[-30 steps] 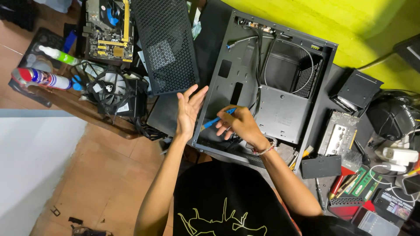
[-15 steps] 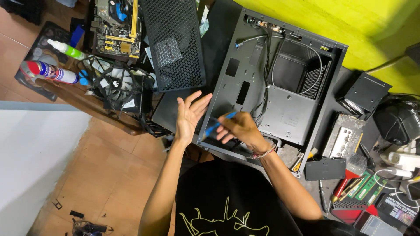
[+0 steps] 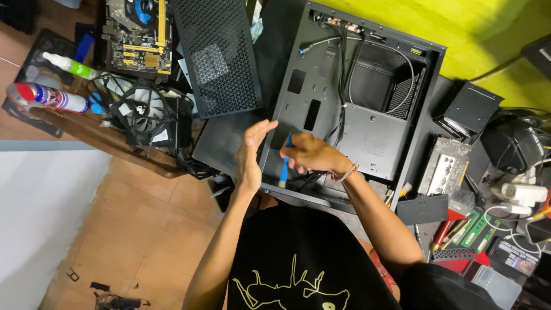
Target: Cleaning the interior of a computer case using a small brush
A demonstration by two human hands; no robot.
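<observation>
Right hand (image 3: 310, 154) gripped a blue-handled tool (image 3: 284, 166), probably a brush, inside the open black metal computer case (image 3: 367, 129); left hand (image 3: 251, 155), flat and empty, steadied its edge.

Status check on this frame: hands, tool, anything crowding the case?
Right hand gripping blue-handled tool inside the open black computer case. Left hand open, flat against the case's left edge. Loose black cables run close by the tool.
</observation>
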